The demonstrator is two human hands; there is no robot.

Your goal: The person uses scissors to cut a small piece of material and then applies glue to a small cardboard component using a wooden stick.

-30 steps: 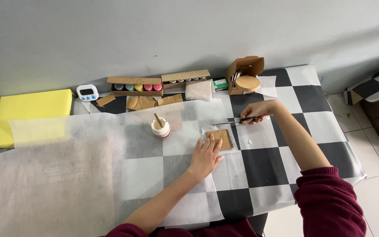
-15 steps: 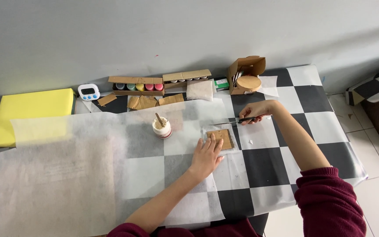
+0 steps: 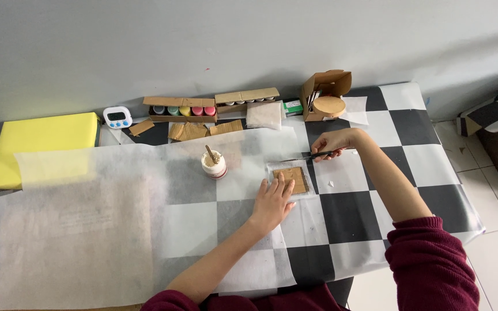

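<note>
Cardboard square (image 3: 293,179) is lying flat near the middle of the checkered tabletop (image 3: 410,124), on a small sheet of thin white paper. Left hand (image 3: 274,203) is pressing down at its 7 o'clock edge, fingers spread flat and holding nothing. Right hand (image 3: 332,142) is sitting at the square's 1 o'clock, its grip closed around a slim dark tool (image 3: 305,157) whose tip is pointing toward 9 o'clock, just above the square. At the square's 9 o'clock, a small white jar (image 3: 214,165) is standing with a stick in it. Paint pots in a box (image 3: 180,108) are lining the far edge at 11 o'clock.
</note>
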